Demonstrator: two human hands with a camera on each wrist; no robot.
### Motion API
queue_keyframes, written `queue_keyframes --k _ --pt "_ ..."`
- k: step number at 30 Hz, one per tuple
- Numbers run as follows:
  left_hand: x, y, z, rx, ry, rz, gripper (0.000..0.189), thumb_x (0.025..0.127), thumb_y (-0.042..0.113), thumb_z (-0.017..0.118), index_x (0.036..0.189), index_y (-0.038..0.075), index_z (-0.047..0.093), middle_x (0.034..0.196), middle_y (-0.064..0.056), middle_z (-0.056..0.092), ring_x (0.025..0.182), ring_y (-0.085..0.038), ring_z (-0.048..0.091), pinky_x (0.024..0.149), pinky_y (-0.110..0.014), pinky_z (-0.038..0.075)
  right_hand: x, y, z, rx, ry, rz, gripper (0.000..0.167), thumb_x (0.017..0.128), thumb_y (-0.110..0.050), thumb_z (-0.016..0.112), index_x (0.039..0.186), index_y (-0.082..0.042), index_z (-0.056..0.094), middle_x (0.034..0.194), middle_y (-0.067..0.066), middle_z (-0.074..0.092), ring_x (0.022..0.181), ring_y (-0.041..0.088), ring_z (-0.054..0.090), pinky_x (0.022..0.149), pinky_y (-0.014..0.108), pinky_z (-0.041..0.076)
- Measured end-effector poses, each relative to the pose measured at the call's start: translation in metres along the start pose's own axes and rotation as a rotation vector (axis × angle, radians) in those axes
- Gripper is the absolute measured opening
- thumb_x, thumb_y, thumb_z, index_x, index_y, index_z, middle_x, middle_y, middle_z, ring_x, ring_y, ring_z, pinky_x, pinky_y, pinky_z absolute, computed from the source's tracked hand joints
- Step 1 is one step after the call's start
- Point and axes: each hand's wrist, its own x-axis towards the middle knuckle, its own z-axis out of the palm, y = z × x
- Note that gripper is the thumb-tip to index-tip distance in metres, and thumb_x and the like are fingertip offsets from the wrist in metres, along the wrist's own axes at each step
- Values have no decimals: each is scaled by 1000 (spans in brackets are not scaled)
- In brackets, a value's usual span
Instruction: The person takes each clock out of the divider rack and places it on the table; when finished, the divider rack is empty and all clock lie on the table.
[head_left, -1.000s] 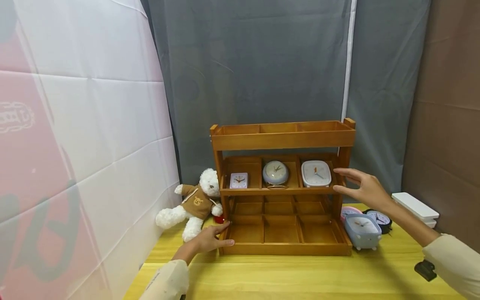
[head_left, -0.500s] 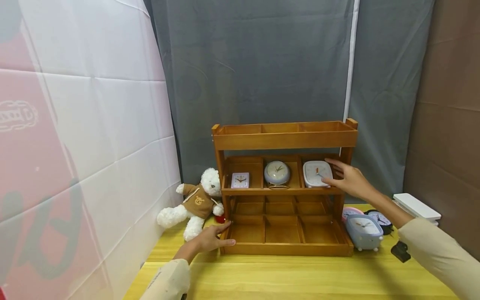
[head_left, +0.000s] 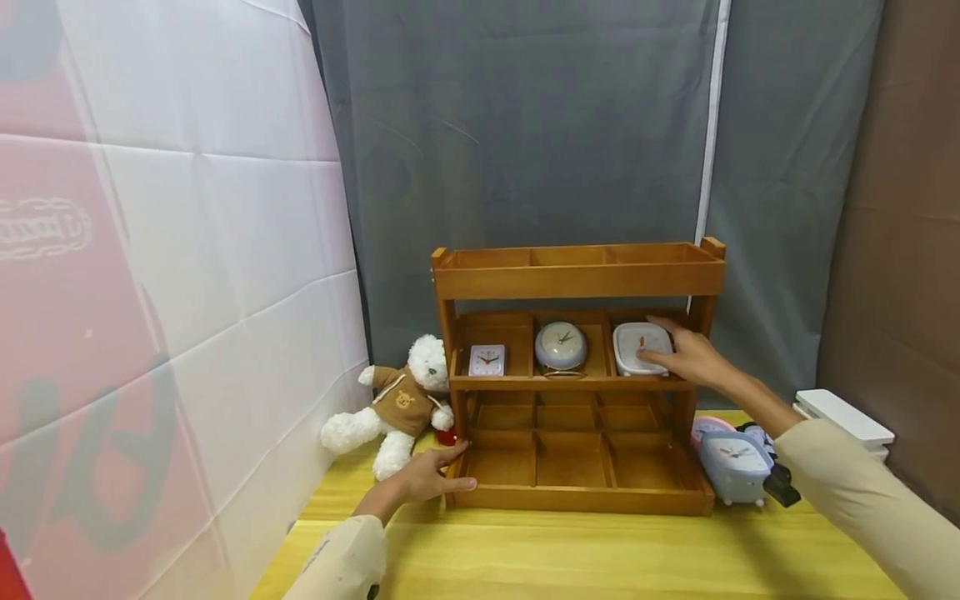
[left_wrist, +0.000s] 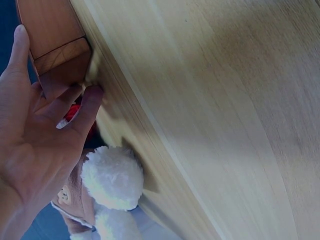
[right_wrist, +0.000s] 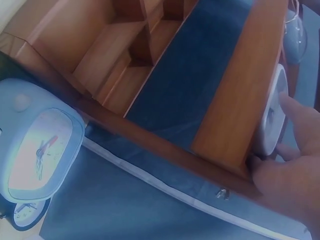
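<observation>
My right hand [head_left: 693, 357] grips a white rounded-square alarm clock [head_left: 636, 340] in the right compartment of the wooden rack's middle tier. In the right wrist view, the thumb [right_wrist: 295, 107] lies on the clock's face while other fingers reach its side and back. My left hand [head_left: 423, 477] holds the lower left front corner of the brown wooden rack [head_left: 577, 498], thumb at the front and fingers along the outer side. A round grey-rimmed clock [head_left: 561, 347] occupies the middle compartment. Left of it stands a small lilac square clock [head_left: 487, 361].
A white plush bear [head_left: 401, 400] in a brown hoodie leans at the rack's left. On the right are a blue clock [head_left: 737, 468], a pink clock [head_left: 708, 427], a partly hidden black clock [head_left: 756, 435] and white boxes [head_left: 843, 417]. Curtains enclose the yellow table [head_left: 585, 554].
My right hand has moved left from beside the rack and taken hold of the white clock, which now tilts back slightly. My left hand has stayed on the corner.
</observation>
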Motion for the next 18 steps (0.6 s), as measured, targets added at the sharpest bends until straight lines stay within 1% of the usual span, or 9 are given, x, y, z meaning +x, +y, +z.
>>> queue_keyframes --k 3,8,9,11,13,15,16,17,18 --pt "0 1 1 -12 -1 2 84 95 43 76 159 1 40 152 -31 47 117 -35 66 105 -57 47 0 1 1 -2 15 -7 78 99 -28 73 155 11 35 63 1 40 53 16 38 57 35 36" --pt "2 2 0 -9 -6 3 85 96 43 75 159 1 39 153 -30 46 127 -40 60 107 -57 46 -2 2 1 -29 70 -44 72 98 -24 74 153 10 41 70 8 44 49 12 31 54 34 34" --pt "2 2 0 -9 -7 3 85 96 43 75 159 1 39 153 -30 46 128 -41 59 107 -57 46 -2 3 1 -33 83 -55 70 98 -23 74 153 9 43 75 13 50 48 12 30 54 34 34" --pt "2 2 0 -8 -6 4 84 96 43 76 159 1 39 153 -30 46 127 -41 60 107 -57 46 -4 3 1 -39 115 -84 65 98 -19 74 151 8 47 93 25 62 51 15 39 57 35 38" --pt "2 1 0 -7 -3 5 84 96 42 76 159 1 39 153 -30 46 126 -41 60 107 -57 46 -5 4 1 -21 144 -109 59 99 -16 73 149 7 51 116 32 64 63 23 57 63 39 47" --pt "2 0 0 -5 -1 5 84 96 43 75 159 1 39 153 -30 46 129 -43 58 108 -58 45 -7 4 2 -4 174 -131 54 99 -12 73 147 5 54 133 33 59 86 35 68 72 45 54" --pt "3 -1 1 -2 0 5 84 96 43 75 159 1 39 153 -30 46 131 -43 57 108 -58 45 -8 4 2 3 192 -140 52 98 -11 73 145 4 56 135 32 59 98 39 68 78 48 56" --pt "3 -1 1 -2 0 5 84 96 44 75 159 2 39 153 -30 47 133 -44 55 108 -58 44 -9 4 3 13 211 -148 50 98 -9 74 144 3 58 134 31 59 106 42 68 80 50 57" --pt "3 -2 1 -4 -2 4 84 96 45 75 159 2 39 153 -30 46 134 -45 53 109 -58 44 -10 4 3 20 230 -156 48 97 -8 74 142 2 60 134 30 60 109 44 67 82 53 58"
